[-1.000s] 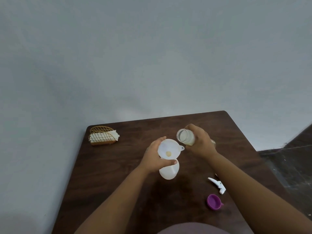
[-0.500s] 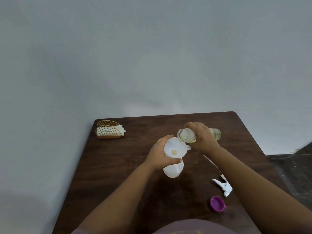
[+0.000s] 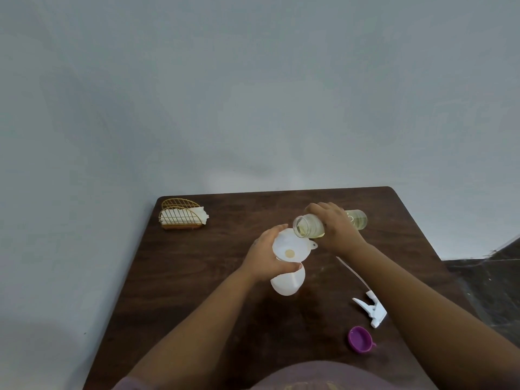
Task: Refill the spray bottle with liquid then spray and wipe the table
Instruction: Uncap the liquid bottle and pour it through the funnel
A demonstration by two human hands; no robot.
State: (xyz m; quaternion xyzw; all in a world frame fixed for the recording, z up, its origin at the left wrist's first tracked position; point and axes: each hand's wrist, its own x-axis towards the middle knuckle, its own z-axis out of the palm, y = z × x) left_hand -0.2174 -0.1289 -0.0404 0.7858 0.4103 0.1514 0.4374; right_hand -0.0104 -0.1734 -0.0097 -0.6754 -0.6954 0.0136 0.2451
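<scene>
— Left grip point(image 3: 267, 256) first: what do you have?
— I see its fingers curled round the white funnel point(image 3: 291, 249), which sits in the neck of the white spray bottle point(image 3: 287, 282) standing upright mid-surface.
— And nearer than that?
— Closest to me on the right, a purple cap point(image 3: 360, 339) lies mouth up on the dark wooden surface point(image 3: 197, 277); just beyond it lies the white trigger sprayer point(image 3: 371, 309) with its thin tube trailing away.
— Right grip?
— I see the right grip point(image 3: 336, 230) wrapped round a clear bottle point(image 3: 309, 228) of yellowish liquid, tipped on its side, mouth over the funnel's far rim.
— Anything farther?
— At the far left corner stands a gold wire holder point(image 3: 181, 216) with white napkins, beneath a grey wall point(image 3: 253, 94).
</scene>
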